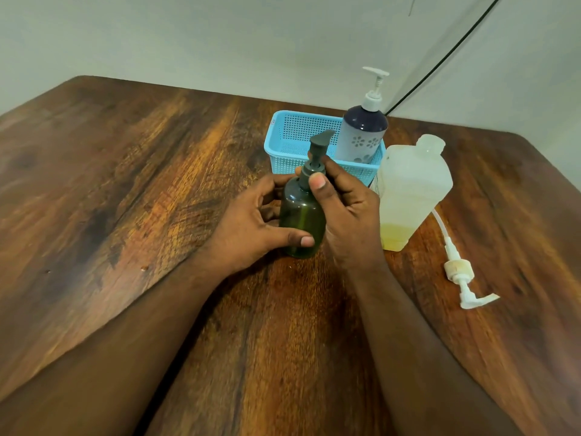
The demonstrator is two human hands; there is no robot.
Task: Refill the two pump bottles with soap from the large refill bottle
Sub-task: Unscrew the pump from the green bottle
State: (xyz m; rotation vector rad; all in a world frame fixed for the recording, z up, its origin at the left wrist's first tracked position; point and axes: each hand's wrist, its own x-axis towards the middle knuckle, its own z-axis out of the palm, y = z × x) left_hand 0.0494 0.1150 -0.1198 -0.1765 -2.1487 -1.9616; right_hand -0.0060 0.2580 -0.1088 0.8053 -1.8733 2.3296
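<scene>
Two hands gripping a green bottle (302, 220) at frame centre on a wooden table (125, 190).

Left hand (251, 228) is curling round its body; right hand (344, 206) is pinching the pump collar; refill bottle (408, 193) is standing uncapped just right, bare table lying open at left.

A dark wood-grain tabletop (125, 184) carries a green pump bottle (301, 221) inside the two-handed grip. Just beyond stands a blue basket (283, 146). Right of the grip stand the refill bottle (408, 190) and a loose white pump (459, 272).
</scene>
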